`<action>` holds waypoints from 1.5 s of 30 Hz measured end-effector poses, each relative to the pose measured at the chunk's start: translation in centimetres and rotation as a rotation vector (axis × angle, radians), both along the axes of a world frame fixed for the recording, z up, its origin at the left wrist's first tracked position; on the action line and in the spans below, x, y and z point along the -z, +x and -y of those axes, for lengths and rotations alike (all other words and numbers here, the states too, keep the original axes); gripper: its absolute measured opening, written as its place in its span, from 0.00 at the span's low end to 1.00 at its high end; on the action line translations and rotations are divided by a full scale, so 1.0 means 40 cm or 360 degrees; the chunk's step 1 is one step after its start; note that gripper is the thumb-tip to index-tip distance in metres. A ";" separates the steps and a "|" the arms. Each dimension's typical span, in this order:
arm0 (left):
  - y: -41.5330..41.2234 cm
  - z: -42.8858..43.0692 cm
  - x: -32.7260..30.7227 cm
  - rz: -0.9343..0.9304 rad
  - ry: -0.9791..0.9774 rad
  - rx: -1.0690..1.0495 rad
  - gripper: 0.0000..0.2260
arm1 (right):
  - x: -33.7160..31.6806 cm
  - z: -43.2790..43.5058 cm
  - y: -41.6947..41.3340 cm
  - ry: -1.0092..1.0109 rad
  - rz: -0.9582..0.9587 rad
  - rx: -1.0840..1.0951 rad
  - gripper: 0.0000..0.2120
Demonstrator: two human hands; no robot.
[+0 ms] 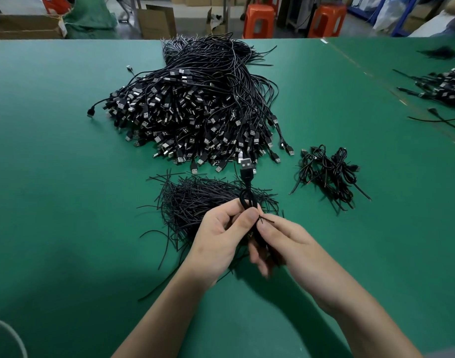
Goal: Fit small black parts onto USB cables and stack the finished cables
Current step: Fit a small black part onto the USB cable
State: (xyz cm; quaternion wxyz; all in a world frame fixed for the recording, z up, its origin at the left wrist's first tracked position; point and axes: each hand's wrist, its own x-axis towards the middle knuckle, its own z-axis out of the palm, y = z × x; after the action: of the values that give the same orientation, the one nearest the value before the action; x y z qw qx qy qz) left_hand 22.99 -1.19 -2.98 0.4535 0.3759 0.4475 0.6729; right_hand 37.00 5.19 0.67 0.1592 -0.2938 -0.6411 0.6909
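Note:
A folded black USB cable stands upright between my hands, its metal plug on top. My left hand pinches the folded bundle between thumb and fingers. My right hand pinches a thin black tie at the bundle's waist. Under my hands lies a heap of loose black ties. Behind it rises a big pile of loose USB cables. A small stack of tied cables lies to the right.
The green table stretches all around. More cables lie at the far right edge. Beyond the far table edge stand cardboard boxes and two orange stools. A pale curved rim shows at the bottom left.

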 end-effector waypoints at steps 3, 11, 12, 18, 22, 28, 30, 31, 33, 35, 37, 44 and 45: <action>-0.003 -0.005 0.006 -0.0100 -0.0030 -0.0087 0.08 | 0.013 -0.009 0.008 0.0959 0.0193 0.0352 0.04; -0.008 -0.001 0.000 -0.0288 -0.0132 0.0097 0.11 | 0.005 -0.073 0.027 0.1976 -0.0156 0.0239 0.05; -0.011 -0.002 0.003 -0.0291 -0.0153 0.0112 0.12 | 0.003 -0.075 0.024 0.1982 -0.0179 0.0217 0.04; -0.019 0.003 0.011 -0.0017 -0.0210 0.0173 0.14 | -0.011 -0.067 0.019 0.1537 -0.0196 0.0261 0.03; -0.016 0.002 0.008 -0.0035 -0.0216 0.0173 0.15 | -0.009 -0.060 0.023 0.1038 -0.0097 0.0286 0.04; -0.011 0.002 0.007 -0.0383 -0.0164 0.0042 0.14 | -0.004 -0.057 0.013 0.0047 -0.0159 0.0264 0.05; -0.013 0.004 0.010 -0.0755 -0.0212 -0.0167 0.20 | -0.006 -0.064 0.016 -0.0073 -0.0074 0.0226 0.07; -0.014 0.004 0.009 -0.0925 -0.0196 -0.0277 0.20 | -0.007 -0.068 0.018 -0.0094 -0.0029 0.0222 0.08; -0.013 0.005 0.006 -0.1255 -0.0112 -0.0442 0.19 | -0.009 -0.069 0.020 -0.0111 0.0072 0.0209 0.11; -0.008 0.002 0.008 -0.1505 -0.0012 -0.0561 0.16 | -0.014 -0.064 0.024 -0.0121 0.0201 0.0156 0.15; -0.005 0.001 0.015 -0.1667 0.0079 -0.0671 0.13 | -0.019 -0.055 0.027 -0.0129 0.0319 0.0091 0.19; -0.003 -0.008 0.032 -0.1832 0.0288 -0.0826 0.10 | 0.010 -0.006 -0.007 -0.0042 0.0257 0.0507 0.21; -0.002 -0.008 0.032 -0.1819 0.0298 -0.0833 0.10 | 0.018 -0.003 -0.012 0.0065 0.0265 0.0572 0.21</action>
State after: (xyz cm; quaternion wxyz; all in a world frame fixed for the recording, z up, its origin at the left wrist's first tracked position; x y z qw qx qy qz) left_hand 22.91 -0.88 -4.25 -0.0714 0.5920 0.6353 0.4908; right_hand 36.51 5.32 -0.04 0.2323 -0.4565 -0.6032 0.6114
